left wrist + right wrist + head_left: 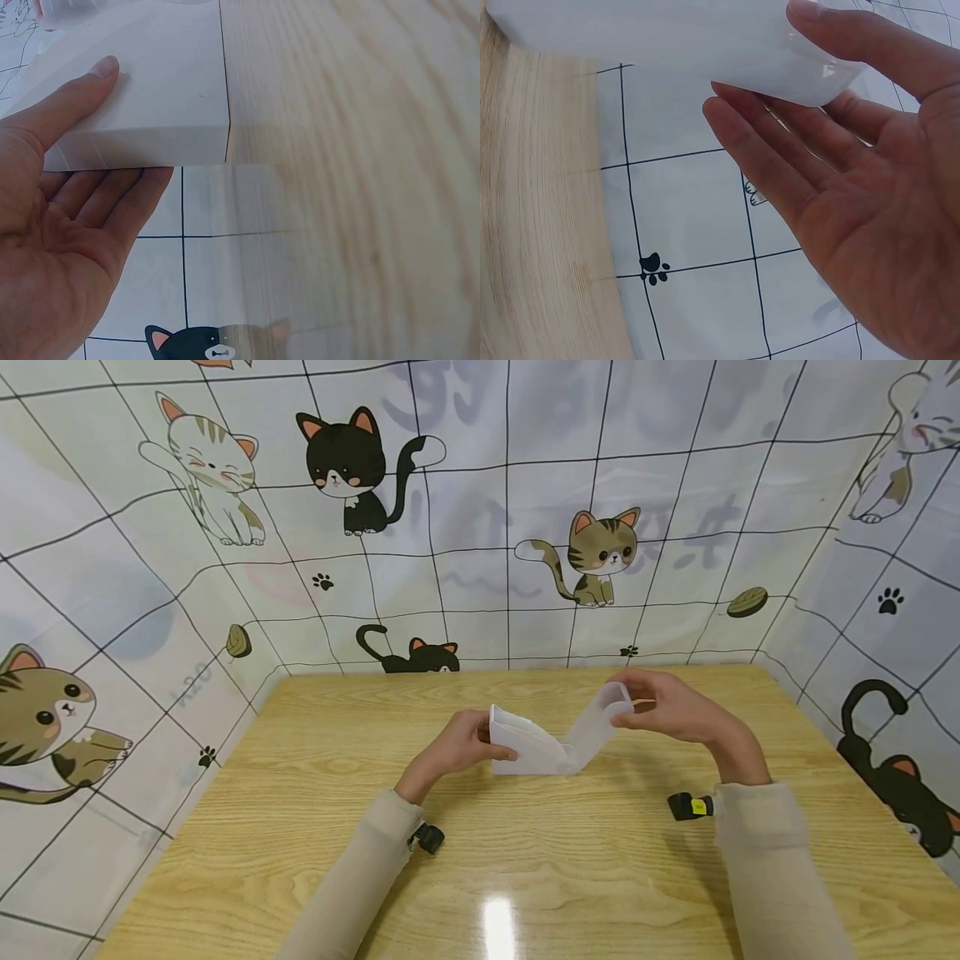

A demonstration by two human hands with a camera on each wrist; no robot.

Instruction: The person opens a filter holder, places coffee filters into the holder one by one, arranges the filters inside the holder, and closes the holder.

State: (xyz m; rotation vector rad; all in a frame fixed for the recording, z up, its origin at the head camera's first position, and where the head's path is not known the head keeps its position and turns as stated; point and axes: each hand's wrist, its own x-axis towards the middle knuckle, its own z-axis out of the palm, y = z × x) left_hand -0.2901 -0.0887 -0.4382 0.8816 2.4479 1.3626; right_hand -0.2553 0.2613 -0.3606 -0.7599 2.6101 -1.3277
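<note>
A white, hinged plastic case stands on the wooden table in the head view, its two parts spread in a V. On the left is the opaque body (525, 762); the translucent lid (592, 733) slants up to the right. My left hand (467, 745) grips the body's left end. Its thumb lies across the white face (169, 82) in the left wrist view, with the fingers around the far side. My right hand (666, 706) pinches the lid's raised end between thumb and fingers. In the right wrist view, those fingertips sit behind the lid (667, 34).
The pale wooden table (337, 718) meets a cloth backdrop (480, 527) printed with cats and grid lines at the back and both sides. Small black cameras sit at the left wrist (429, 838) and right wrist (686, 807), below beige sleeves.
</note>
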